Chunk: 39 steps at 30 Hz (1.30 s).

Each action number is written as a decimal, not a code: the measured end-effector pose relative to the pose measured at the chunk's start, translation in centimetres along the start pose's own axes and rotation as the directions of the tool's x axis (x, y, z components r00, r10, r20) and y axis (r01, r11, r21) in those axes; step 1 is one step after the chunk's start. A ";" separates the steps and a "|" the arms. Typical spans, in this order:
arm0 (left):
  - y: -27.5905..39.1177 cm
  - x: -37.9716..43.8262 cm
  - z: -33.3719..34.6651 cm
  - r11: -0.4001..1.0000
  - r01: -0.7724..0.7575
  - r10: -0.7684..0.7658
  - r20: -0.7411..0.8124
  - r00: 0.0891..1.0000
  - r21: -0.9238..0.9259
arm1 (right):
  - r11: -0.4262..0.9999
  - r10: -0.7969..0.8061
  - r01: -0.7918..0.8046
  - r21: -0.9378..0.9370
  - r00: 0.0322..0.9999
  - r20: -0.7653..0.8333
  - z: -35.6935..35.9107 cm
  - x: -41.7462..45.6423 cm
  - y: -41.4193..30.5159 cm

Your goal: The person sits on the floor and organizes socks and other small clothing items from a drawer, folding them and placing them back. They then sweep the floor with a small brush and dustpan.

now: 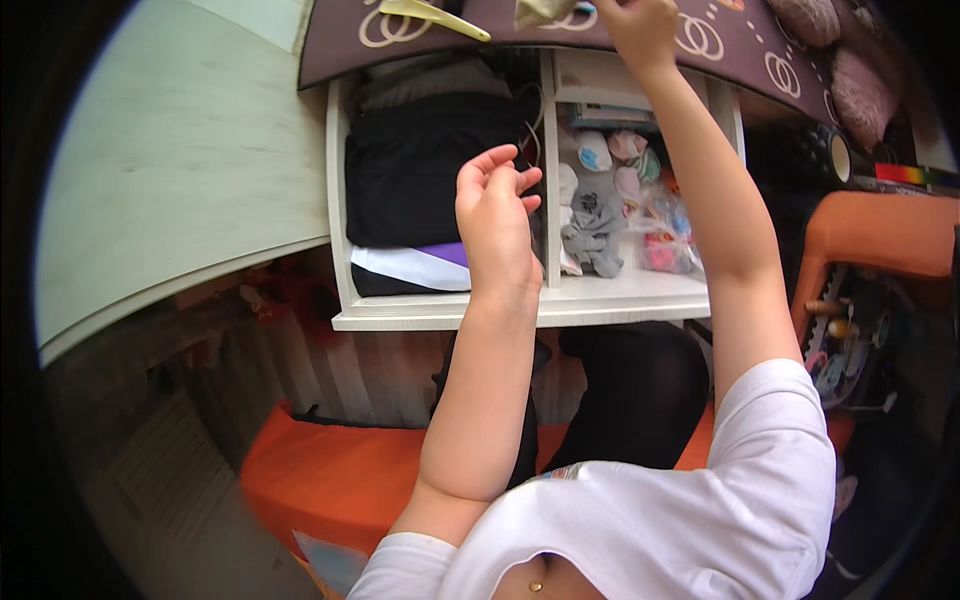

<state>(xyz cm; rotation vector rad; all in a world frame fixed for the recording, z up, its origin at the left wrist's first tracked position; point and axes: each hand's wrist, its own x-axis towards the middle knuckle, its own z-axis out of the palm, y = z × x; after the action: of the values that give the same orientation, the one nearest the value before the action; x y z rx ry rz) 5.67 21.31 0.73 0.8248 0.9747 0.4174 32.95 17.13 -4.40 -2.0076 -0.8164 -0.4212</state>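
My left hand (499, 206) hovers over the divider of a pulled-out white drawer (525, 307), palm turned inward. Its fingers are slightly curled and apart, with nothing between them. Folded black clothing (439, 169) fills the left compartment, a white and purple piece (420, 266) at its front. In the right compartment lie several rolled socks (594, 152), a crumpled grey fabric item (594, 232) and a clear plastic bag (667, 244) of colourful things. My right hand (645, 26) reaches to the top edge, beside a pale cloth (541, 13). Its fingertips are partly cut off, so its grip is unclear.
Behind the drawer spreads a dark purple patterned mat (510, 26) with a pale yellow plastic piece (442, 16). A light wooden surface (180, 165) is at left. Fluffy pinkish items (862, 94) lie at far right, above an orange organiser (885, 232). Beneath me is an orange seat (337, 465).
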 end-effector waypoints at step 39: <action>0.1 -0.8 0.7 0.993 0.105 -0.101 0.077 0.992 -0.049 | 0.981 0.158 -0.149 0.123 0.985 -0.064 9.8 2.2 1.5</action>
<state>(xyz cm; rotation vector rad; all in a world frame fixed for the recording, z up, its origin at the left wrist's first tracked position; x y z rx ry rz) 5.80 20.54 1.48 0.7337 0.9294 0.3199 35.34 25.65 -9.30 -1.9181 -0.6212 -0.3474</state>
